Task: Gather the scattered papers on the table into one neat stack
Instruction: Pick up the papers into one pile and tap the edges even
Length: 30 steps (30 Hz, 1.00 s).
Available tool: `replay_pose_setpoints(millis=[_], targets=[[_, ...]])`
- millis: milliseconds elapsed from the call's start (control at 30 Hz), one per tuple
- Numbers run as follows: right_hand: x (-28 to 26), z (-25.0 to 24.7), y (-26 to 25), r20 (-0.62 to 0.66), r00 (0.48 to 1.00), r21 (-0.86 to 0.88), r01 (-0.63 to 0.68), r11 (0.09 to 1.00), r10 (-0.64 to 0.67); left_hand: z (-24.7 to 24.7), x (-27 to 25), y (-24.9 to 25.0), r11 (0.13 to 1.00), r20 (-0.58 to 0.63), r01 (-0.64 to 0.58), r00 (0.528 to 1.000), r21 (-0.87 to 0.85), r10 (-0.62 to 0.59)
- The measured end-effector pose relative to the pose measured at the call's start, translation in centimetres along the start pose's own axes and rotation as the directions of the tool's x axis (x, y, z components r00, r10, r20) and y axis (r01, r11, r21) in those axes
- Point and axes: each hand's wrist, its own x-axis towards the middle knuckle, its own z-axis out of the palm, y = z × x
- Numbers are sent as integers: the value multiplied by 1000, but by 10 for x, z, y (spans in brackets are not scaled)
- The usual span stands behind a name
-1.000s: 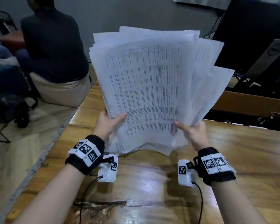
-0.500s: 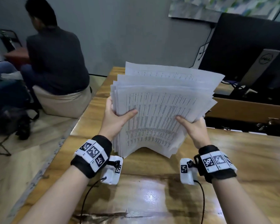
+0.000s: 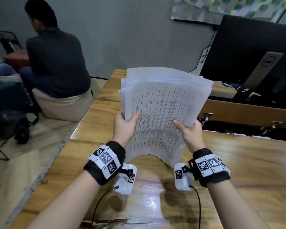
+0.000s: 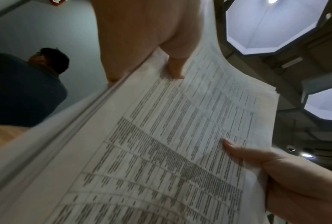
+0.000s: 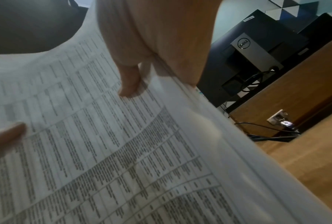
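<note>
Grey wall at far side; patterned panel hung upper right. Wooden table near, dark Dell monitor far right. Seated person far left on beige seat; octagonal ceiling lights overhead.

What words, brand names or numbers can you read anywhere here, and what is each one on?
"DELL": logo on the silver monitor stand, also seen from the right wrist.
Papers, held by the left hand and right hand: printed tables, too blurred to read.
Wristband squares: coded patterns, no words.
</note>
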Motion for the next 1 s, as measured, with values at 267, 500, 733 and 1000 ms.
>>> replay_pose_setpoints(millis=[267, 500, 733, 1000], targets=[[0, 3, -33, -138, 985, 147, 119, 982, -98, -3, 10, 39, 974, -27, -186, 983, -130, 184], [-5, 8, -28, -60, 997, 88, 56, 995, -50, -11, 5, 27, 987, -20, -139, 990, -76, 138], [4, 9, -62, -77, 981, 83, 186, 979, -180, -11, 24, 69, 929, 9, -371, 929, 14, 371], [13, 12, -90, -158, 923, 18, 359, 933, -352, -11, 37, 70, 926, -18, -375, 926, 51, 376]])
